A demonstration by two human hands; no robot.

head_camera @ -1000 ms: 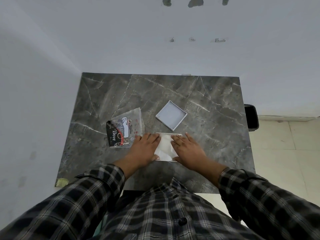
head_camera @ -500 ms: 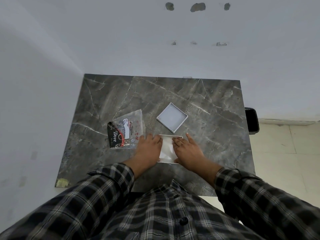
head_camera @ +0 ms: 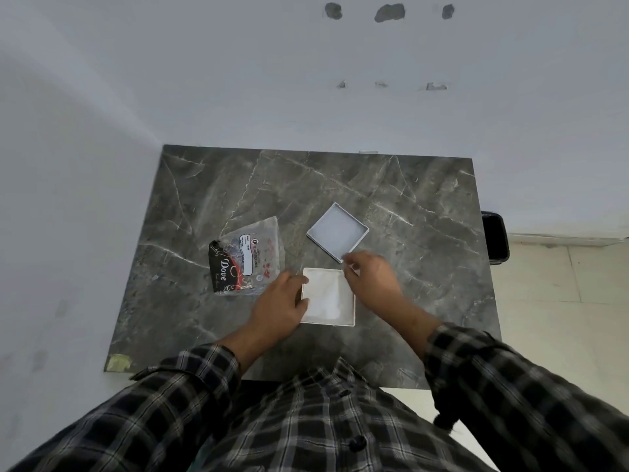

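Against the white wall [head_camera: 238,80], a marble table [head_camera: 408,199] bears the box [head_camera: 328,298].

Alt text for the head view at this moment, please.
A person's left hand holds the left edge of an open white box on a dark marble table, while the right hand reaches toward the upturned lid just beyond. A clear Dove-labelled packet lies to the left.

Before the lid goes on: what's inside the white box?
Crumpled white paper fills the white box; anything beneath the paper is covered. The left hand holds the left rim and hides that edge.
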